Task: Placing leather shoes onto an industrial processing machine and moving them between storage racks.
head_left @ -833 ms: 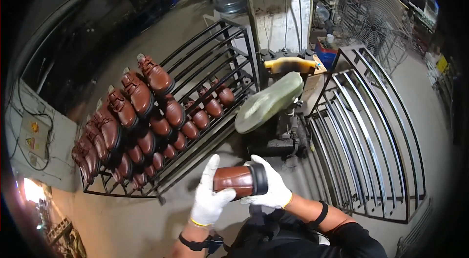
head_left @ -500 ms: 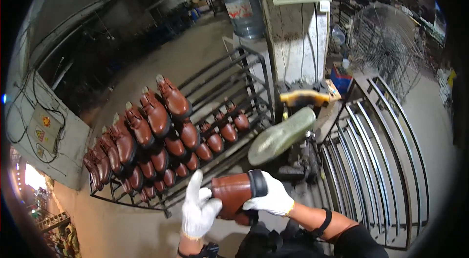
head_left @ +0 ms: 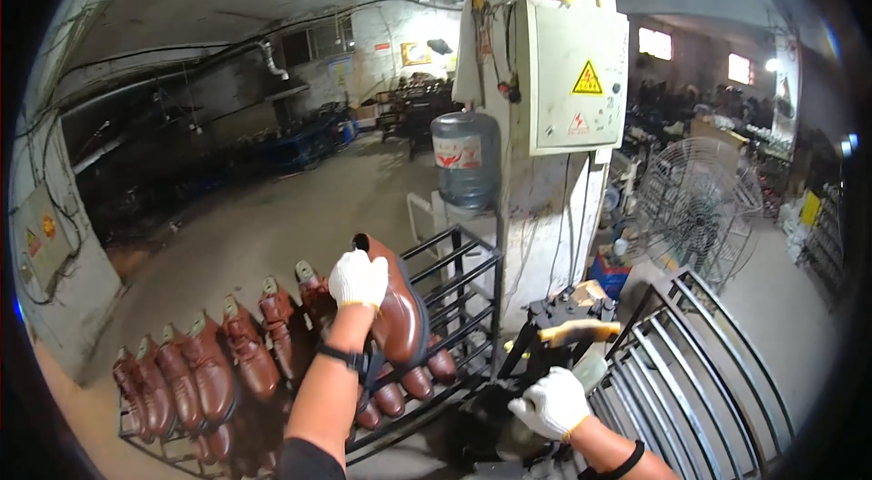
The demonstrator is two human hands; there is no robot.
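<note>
My left hand point(head_left: 359, 278), in a white knit glove, grips a brown leather shoe point(head_left: 397, 321) with a dark sole near its opening. The shoe is tilted toe down at the right end of a row of similar brown shoes point(head_left: 211, 366) on a black metal rack point(head_left: 468, 316). Lower right, my gloved right hand point(head_left: 551, 403) has curled fingers in front of a pale green, sole-shaped form point(head_left: 595, 369). Part of that form is hidden behind the hand. Whether the fingers touch it or hold anything does not show.
A dark machine stand with a yellow bar point(head_left: 579, 330) rises beyond my right hand. To its right is a second metal rack point(head_left: 690, 371) of bare bars. Behind stand a pillar with a grey electrical box point(head_left: 577, 76), a water bottle point(head_left: 466, 162) and a large fan point(head_left: 699, 207).
The shoe, earlier between both hands near my body, has moved up and left to the rack in my left hand. My right hand has let go of it. The view has tilted upward.
</note>
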